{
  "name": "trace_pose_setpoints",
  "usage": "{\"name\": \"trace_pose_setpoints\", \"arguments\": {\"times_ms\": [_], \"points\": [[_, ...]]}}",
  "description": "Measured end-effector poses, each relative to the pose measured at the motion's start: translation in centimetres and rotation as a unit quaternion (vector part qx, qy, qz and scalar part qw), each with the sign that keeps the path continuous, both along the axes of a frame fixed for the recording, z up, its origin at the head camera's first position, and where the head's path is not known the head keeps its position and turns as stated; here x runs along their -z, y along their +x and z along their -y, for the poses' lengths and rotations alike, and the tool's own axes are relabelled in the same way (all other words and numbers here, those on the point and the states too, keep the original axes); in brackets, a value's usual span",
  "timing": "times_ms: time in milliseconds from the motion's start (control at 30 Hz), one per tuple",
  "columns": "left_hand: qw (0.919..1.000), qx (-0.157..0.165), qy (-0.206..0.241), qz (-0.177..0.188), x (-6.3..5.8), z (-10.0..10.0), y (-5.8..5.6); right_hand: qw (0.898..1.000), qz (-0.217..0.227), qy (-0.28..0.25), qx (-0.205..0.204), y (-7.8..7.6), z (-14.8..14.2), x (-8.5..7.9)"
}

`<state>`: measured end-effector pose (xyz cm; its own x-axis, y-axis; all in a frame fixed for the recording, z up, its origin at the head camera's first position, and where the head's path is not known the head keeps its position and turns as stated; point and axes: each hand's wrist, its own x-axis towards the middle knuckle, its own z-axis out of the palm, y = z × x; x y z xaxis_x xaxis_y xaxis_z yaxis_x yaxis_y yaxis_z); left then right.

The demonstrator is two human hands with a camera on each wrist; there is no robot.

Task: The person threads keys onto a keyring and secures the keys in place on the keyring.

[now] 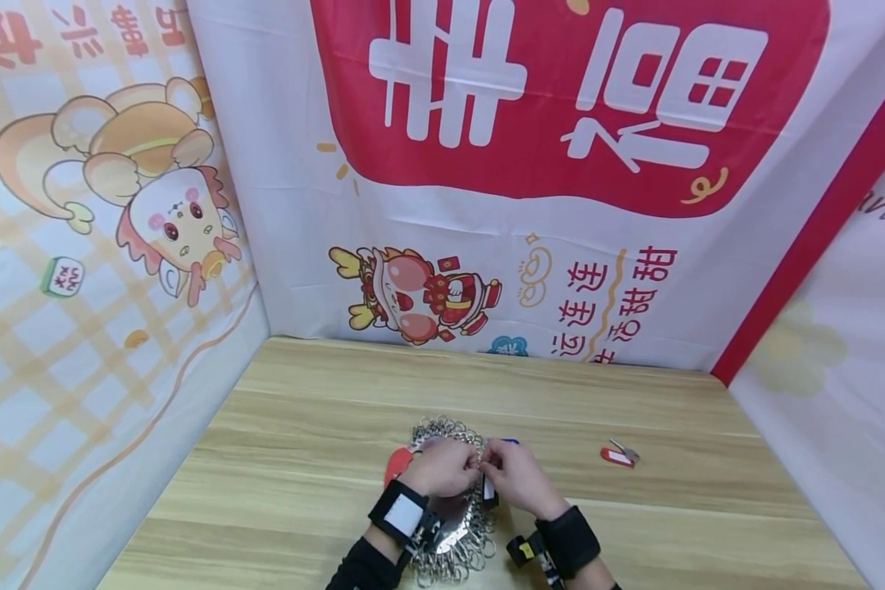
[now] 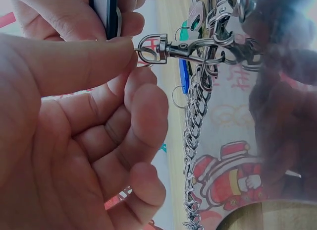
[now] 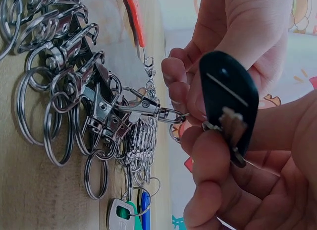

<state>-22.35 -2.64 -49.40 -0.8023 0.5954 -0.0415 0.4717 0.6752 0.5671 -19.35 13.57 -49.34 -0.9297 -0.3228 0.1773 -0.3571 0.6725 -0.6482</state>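
A round shiny metal rack (image 1: 453, 516) edged with swivel clasps and split rings lies before me. My left hand (image 1: 446, 469) is over it, pinching the ring of a swivel clasp (image 2: 188, 49) between thumb and index finger. Close beside it, at the rack's right edge, my right hand (image 1: 516, 477) pinches a black key tag (image 3: 228, 91) near its ring end. A small metal key (image 3: 237, 153) hangs against the tag. The right fingertips sit right at the clasp's ring, and the fingers partly hide the contact there.
A red tag (image 1: 397, 464) hangs at the rack's left side; a blue tag (image 1: 511, 441) shows beyond the right hand. Further right on the wooden table (image 1: 671, 508) lies a red key tag (image 1: 617, 456) with a key (image 1: 625, 448). Printed cloth walls enclose the table.
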Motion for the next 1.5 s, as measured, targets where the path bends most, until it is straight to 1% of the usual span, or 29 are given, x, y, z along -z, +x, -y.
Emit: {"name": "trace_pose_setpoints", "arguments": {"times_ms": [133,233,400,567,667,1067,1133,1200,1267,1367,1500], "points": [[0.9999,-0.009,0.004,0.012,0.27,-0.03,-0.07,1.000,0.005,0.000,-0.010,0.04,-0.01,0.00],[0.9997,-0.012,0.010,0.019,0.49,-0.04,-0.18,1.000,0.011,-0.004,-0.007,0.00,0.00,0.08],[0.9997,-0.009,0.010,0.020,0.61,-0.02,-0.29,1.000,0.027,-0.007,0.012,-0.09,0.09,0.37],[0.9998,-0.005,-0.001,0.017,0.48,0.00,-0.16,0.999,0.025,-0.009,0.020,0.02,0.13,0.40],[0.9999,-0.002,0.000,0.017,0.38,0.04,-0.06,1.000,0.022,-0.006,0.020,0.06,0.12,0.37],[0.9999,0.007,0.001,-0.011,0.04,0.13,0.21,1.000,-0.002,0.007,-0.021,-0.29,-0.09,0.76],[0.9999,0.007,-0.003,-0.010,0.06,0.13,0.20,0.999,-0.004,0.010,-0.030,-0.34,-0.10,0.74],[1.0000,0.002,-0.001,0.003,0.10,0.12,0.14,0.999,-0.004,0.012,-0.034,-0.38,-0.11,0.69],[0.9998,-0.006,0.006,0.020,0.05,0.11,0.09,1.000,0.006,0.005,-0.027,-0.35,-0.07,0.53],[0.9992,-0.009,0.019,0.033,-0.03,0.13,-0.01,1.000,0.020,-0.012,-0.004,-0.27,0.03,0.26],[0.9992,0.003,0.019,0.035,-0.04,0.17,-0.09,0.999,0.026,-0.021,0.023,-0.18,0.17,0.04]]}}
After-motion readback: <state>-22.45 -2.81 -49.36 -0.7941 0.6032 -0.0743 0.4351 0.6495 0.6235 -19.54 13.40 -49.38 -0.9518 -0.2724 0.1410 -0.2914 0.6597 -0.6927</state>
